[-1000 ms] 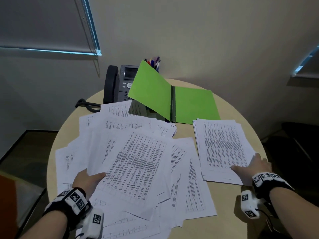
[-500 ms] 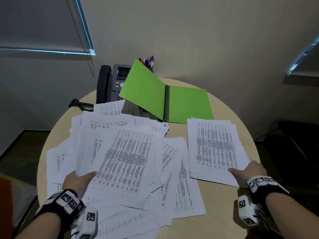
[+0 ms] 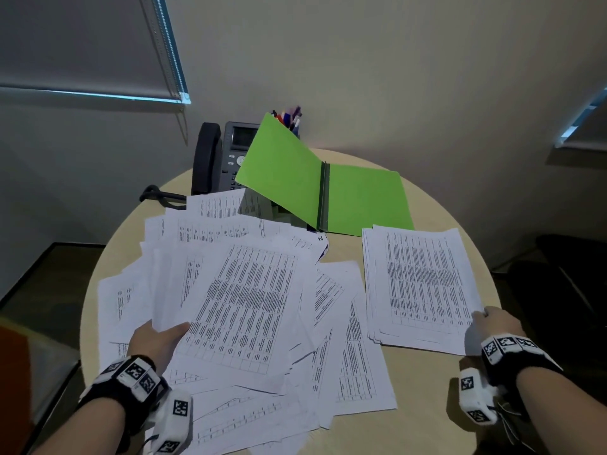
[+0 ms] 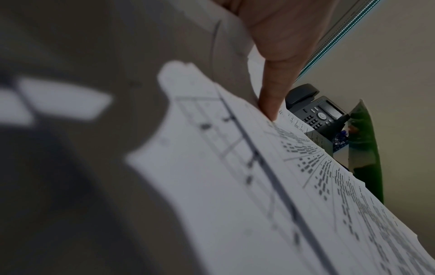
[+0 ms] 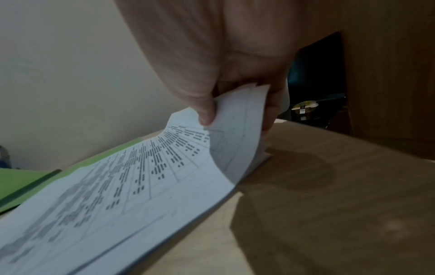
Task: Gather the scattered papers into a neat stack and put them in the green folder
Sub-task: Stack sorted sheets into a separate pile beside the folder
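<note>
Printed white papers lie scattered over the left and middle of the round table. My left hand pinches the near-left edge of a top bundle of sheets, thumb on top and the sheets lifted slightly. A tidier stack of papers lies at the right. My right hand pinches its near-right corner, which curls upward. The green folder lies open at the back, its left cover propped up at a slant.
A dark desk phone with a coiled cord stands at the back left, by a cup of pens behind the folder. The table edge runs close on the right, with a dark chair beyond. Walls and window blinds lie behind.
My right hand has slid from the stack's near edge to its near-right corner and pinched it up. My left hand keeps its hold on the sheets, lifted a little.
</note>
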`<state>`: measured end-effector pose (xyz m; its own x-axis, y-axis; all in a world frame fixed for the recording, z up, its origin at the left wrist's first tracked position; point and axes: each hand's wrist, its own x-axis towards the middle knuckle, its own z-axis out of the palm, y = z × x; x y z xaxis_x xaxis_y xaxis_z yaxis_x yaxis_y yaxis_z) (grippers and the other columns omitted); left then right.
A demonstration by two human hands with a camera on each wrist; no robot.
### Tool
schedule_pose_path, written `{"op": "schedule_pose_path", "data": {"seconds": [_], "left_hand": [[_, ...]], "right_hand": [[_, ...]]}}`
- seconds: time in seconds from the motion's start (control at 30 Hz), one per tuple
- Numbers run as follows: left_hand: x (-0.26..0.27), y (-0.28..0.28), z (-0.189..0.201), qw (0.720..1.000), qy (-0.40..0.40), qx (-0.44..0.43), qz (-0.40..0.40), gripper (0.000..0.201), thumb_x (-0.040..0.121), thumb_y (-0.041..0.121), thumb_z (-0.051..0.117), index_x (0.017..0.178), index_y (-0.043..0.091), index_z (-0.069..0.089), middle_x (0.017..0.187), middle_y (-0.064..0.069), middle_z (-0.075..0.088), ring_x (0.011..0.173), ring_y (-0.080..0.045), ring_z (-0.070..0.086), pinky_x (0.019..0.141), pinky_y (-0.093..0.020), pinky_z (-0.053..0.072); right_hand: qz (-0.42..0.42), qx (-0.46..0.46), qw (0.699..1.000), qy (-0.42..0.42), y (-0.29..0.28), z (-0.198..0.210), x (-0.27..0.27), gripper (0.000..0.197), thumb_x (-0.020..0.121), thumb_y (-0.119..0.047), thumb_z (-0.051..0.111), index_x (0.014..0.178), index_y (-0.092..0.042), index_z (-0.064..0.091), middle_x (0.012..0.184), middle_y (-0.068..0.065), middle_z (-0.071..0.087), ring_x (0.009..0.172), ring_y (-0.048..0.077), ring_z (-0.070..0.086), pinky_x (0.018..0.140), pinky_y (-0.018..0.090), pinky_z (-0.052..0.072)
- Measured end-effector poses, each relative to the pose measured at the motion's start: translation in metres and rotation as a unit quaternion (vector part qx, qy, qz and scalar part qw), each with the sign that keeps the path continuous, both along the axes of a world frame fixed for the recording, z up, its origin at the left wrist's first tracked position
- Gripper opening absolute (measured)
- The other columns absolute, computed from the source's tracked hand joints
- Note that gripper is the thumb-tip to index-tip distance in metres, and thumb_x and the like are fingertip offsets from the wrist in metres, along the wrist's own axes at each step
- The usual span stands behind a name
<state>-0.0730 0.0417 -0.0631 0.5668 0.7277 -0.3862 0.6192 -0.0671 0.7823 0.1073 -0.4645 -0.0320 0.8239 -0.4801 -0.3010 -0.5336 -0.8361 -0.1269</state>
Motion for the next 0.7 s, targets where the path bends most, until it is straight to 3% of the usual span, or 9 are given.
{"op": "schedule_pose_path", "data": {"seconds": [0.07,0.17,0.27,0.37,0.47,0.57,0.7], "left_hand": [[0.0,-0.001,0.002,1.0,-0.002,0.0,-0.005,0.04,0.082,0.017,0.07,0.113,-0.004,0.059,0.096,-0.017,0.062,0.084,-0.029,0.054,0.074,-0.033,0.04],[0.0,-0.003,0.006,1.0,-0.002,-0.005,-0.011,0.041,0.083,0.017,0.069,0.114,-0.006,0.058,0.095,-0.016,0.06,0.083,-0.029,0.052,0.073,-0.033,0.039],[-0.001,-0.005,0.01,1.0,-0.004,-0.012,-0.015,0.039,0.084,0.016,0.068,0.115,-0.005,0.056,0.097,-0.016,0.059,0.085,-0.029,0.051,0.075,-0.034,0.038],[-0.002,-0.002,0.01,1.0,-0.004,-0.016,-0.023,0.042,0.083,0.017,0.069,0.117,-0.006,0.057,0.096,-0.017,0.06,0.084,-0.03,0.053,0.074,-0.034,0.04],[-0.003,0.0,0.009,0.999,-0.006,-0.027,-0.023,0.043,0.083,0.017,0.069,0.117,-0.006,0.057,0.096,-0.018,0.061,0.084,-0.031,0.054,0.074,-0.035,0.041],[-0.004,0.002,0.01,0.999,-0.013,-0.041,-0.028,0.043,0.083,0.015,0.068,0.119,-0.006,0.057,0.106,-0.022,0.064,0.087,-0.03,0.054,0.077,-0.035,0.041],[-0.006,0.007,0.009,0.998,-0.011,-0.053,-0.045,0.043,0.086,0.014,0.065,0.122,-0.005,0.054,0.109,-0.022,0.063,0.09,-0.028,0.052,0.081,-0.034,0.039]], "right_hand": [[-0.013,0.013,1.0,-0.003,0.005,0.003,-0.005,0.025,0.094,-0.026,0.05,0.09,-0.002,0.051,0.079,0.013,0.048,0.083,0.033,0.054,0.081,0.039,0.049],[-0.004,-0.035,0.999,-0.024,0.018,0.006,-0.012,0.046,0.085,-0.032,0.061,0.12,-0.006,0.047,0.121,0.02,0.049,0.114,0.038,0.047,0.095,0.047,0.04],[0.07,-0.047,0.996,-0.039,0.044,0.011,-0.015,0.046,0.085,-0.028,0.059,0.126,-0.011,0.045,0.131,0.017,0.045,0.12,0.036,0.044,0.098,0.044,0.038],[0.114,0.032,0.991,-0.056,0.076,0.012,-0.022,0.032,0.088,-0.022,0.055,0.117,-0.01,0.051,0.123,0.015,0.052,0.111,0.033,0.051,0.092,0.039,0.043],[0.15,0.13,0.979,-0.044,0.117,0.01,-0.044,0.011,0.091,-0.02,0.053,0.097,-0.011,0.057,0.1,0.009,0.064,0.082,0.021,0.059,0.074,0.03,0.047],[0.196,0.171,0.966,0.009,0.158,0.002,-0.068,0.017,0.089,-0.027,0.057,0.091,-0.011,0.061,0.093,0.005,0.066,0.081,0.018,0.06,0.075,0.027,0.048],[0.16,0.206,0.964,0.049,0.198,-0.002,-0.079,0.025,0.084,-0.028,0.059,0.086,-0.008,0.045,0.077,0.001,0.048,0.077,0.021,0.049,0.052,0.024,0.033]]}}
